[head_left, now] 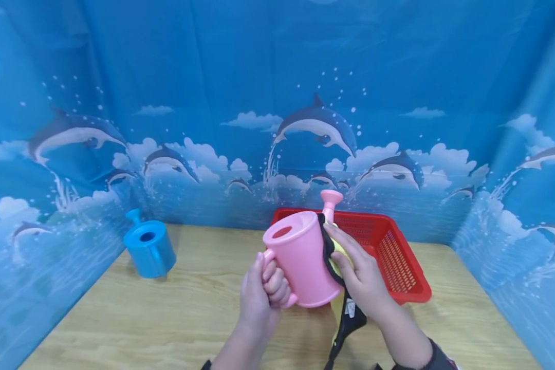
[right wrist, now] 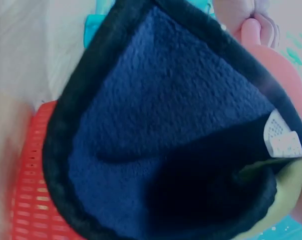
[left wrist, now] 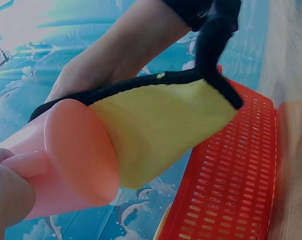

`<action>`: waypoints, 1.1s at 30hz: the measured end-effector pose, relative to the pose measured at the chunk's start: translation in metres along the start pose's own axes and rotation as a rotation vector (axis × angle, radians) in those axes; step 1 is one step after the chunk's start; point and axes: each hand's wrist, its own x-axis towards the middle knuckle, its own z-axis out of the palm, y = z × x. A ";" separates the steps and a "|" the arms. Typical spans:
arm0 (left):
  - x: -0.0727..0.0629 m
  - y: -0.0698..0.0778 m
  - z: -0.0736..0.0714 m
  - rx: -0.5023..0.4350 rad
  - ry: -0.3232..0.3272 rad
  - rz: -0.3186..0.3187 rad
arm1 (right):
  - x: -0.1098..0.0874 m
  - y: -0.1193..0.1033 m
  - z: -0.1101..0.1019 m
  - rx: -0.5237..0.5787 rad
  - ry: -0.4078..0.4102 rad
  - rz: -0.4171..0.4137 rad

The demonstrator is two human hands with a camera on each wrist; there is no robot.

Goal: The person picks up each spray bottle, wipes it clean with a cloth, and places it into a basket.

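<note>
A pink watering can (head_left: pixel 305 270) is held up over the table, tilted, with its spout pointing away to the right. My left hand (head_left: pixel 261 295) grips its handle, fingers wrapped around it. My right hand (head_left: pixel 365 282) holds a cloth against the can's right side, thumb and fingers spread over the fabric. That cloth (left wrist: pixel 156 130) is yellow on one face with black edging. Its dark blue plush face (right wrist: pixel 140 105) fills much of the right wrist view, along with a white tag (right wrist: pixel 283 140). A loose tail of it hangs below my right hand.
A red perforated basket (head_left: pixel 421 295) stands on the wooden table (head_left: pixel 203 308), behind and right of the can. At the table's left side is a blue watering can (head_left: pixel 154 257). A blue dolphin-print curtain (head_left: pixel 240 67) encloses the back and sides.
</note>
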 end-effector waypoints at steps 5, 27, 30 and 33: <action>0.002 0.003 0.000 -0.002 0.053 -0.001 | -0.010 0.003 0.003 0.005 0.003 0.008; 0.004 0.010 -0.007 -0.007 0.018 0.092 | -0.035 0.014 0.010 0.095 0.069 -0.052; 0.003 0.007 -0.005 -0.014 -0.038 0.060 | -0.029 0.014 0.006 0.109 0.038 0.032; 0.002 0.004 -0.003 -0.022 -0.094 0.039 | -0.023 0.014 0.001 0.098 0.018 0.108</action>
